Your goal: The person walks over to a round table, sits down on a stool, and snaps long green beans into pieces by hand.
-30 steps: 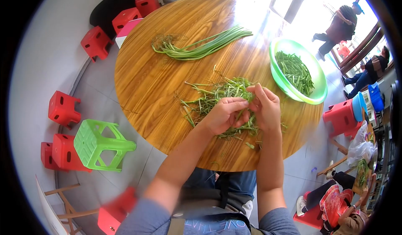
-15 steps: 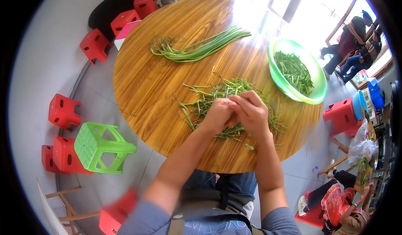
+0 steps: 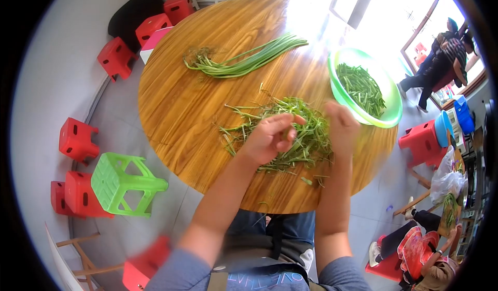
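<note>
My left hand (image 3: 271, 138) hovers over a loose pile of green trimmings and thin stalks (image 3: 306, 115). Its index finger points outward, the others are partly curled, and I see nothing held in it. To its right, my right hand (image 3: 342, 128) is smeared by motion near the bowl's lower left rim, so its fingers cannot be made out. The pale green bowl (image 3: 395, 109) holds many short cut green stem pieces (image 3: 361, 90). Farther back lies a bundle of long green stems (image 3: 244, 65) with a tangle of wispy ends at its left.
The round wooden table (image 3: 181, 119) fills the middle. Red stools (image 3: 78, 140) and a green stool (image 3: 124, 179) stand to its left. On the right are a red stool with a blue basin (image 3: 442, 130), a seated person (image 3: 430, 254) and people near the doorway (image 3: 441, 62).
My hands were together over the pile and have moved apart. The right hand has shifted up and right toward the bowl; the left hand's fingers have loosened. People in the doorway have moved.
</note>
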### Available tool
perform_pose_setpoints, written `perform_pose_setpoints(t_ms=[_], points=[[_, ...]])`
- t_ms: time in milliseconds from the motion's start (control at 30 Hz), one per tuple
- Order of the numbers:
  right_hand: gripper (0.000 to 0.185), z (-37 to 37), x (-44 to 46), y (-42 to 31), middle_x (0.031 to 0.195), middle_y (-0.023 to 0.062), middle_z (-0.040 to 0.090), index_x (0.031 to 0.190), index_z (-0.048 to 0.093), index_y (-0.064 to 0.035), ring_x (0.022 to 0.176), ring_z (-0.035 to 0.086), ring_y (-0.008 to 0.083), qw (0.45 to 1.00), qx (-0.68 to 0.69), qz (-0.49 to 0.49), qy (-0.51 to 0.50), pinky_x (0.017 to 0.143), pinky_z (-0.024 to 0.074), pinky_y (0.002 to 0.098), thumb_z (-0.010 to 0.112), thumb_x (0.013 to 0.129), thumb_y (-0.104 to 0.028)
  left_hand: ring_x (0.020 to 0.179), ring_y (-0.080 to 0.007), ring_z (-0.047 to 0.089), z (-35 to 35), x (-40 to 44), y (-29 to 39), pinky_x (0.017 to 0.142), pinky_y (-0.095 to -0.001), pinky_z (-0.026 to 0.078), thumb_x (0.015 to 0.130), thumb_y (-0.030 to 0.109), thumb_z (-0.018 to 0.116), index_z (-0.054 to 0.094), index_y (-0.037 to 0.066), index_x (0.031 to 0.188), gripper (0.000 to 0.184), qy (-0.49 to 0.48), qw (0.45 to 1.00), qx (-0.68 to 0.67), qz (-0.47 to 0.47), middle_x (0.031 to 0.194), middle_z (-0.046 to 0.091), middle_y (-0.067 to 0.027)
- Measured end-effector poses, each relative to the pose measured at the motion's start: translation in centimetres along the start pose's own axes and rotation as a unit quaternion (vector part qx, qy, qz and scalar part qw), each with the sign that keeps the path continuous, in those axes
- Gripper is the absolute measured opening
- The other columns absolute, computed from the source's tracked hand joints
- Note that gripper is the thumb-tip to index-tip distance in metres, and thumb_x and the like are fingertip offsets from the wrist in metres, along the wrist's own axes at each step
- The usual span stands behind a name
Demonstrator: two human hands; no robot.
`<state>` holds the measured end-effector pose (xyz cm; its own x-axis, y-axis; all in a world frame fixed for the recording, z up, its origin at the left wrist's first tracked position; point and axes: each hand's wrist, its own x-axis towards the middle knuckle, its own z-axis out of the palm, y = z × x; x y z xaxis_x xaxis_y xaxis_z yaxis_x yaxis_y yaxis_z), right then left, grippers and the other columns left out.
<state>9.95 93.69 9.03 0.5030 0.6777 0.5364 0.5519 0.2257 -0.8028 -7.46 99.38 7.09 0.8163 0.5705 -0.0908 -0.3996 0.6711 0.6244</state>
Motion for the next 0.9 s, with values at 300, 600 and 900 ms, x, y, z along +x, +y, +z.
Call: perform_pose_setpoints(t_ms=[300,600,900], points=[[0.023,0.1,-0.6,-0.3,0.076,0.0006,0.061,0.100,0.061,0.0024,0.065,0.055,0.0058,0.972,0.126,0.192,-0.057,0.061,0.0437,0.0195,0.062,0.085,-0.015,0.062,-0.0092,0.044,0.2,0.3,-0.9,0.058,-0.0207,0.036,0.092,0.014,0.043,0.049,-0.004,0.116,0.030,-0.044,0.998,0.032,-0.010,0.079,0.056,-0.0036],[0.009,2.2,-1.6,-0.2,0.079,-0.0002,0.058,0.085,0.063,0.0011,0.063,0.050,0.0051,0.979,0.155,0.126,-0.035,0.060,0.0420,0.0179,0.066,0.079,-0.005,0.069,-0.0125,0.052,0.4,0.2,-0.8,0.063,-0.0245,0.042,0.092,0.013,0.045,0.052,-0.003,0.111,0.026,-0.035,0.998,0.055,-0.025,0.082,0.058,-0.0074],[0.005,2.5,-2.3,-2.2,0.076,0.0056,0.056,0.081,0.062,0.0019,0.060,0.050,0.0094,0.969,0.188,0.065,-0.145,0.055,0.0421,0.0217,0.064,0.078,0.003,0.071,-0.0141,0.055,-1.0,1.2,-1.8,0.064,-0.0260,0.045,0.093,0.014,0.045,0.055,-0.001,0.102,0.020,0.020,0.997,0.049,0.058,0.083,0.059,-0.0078]])
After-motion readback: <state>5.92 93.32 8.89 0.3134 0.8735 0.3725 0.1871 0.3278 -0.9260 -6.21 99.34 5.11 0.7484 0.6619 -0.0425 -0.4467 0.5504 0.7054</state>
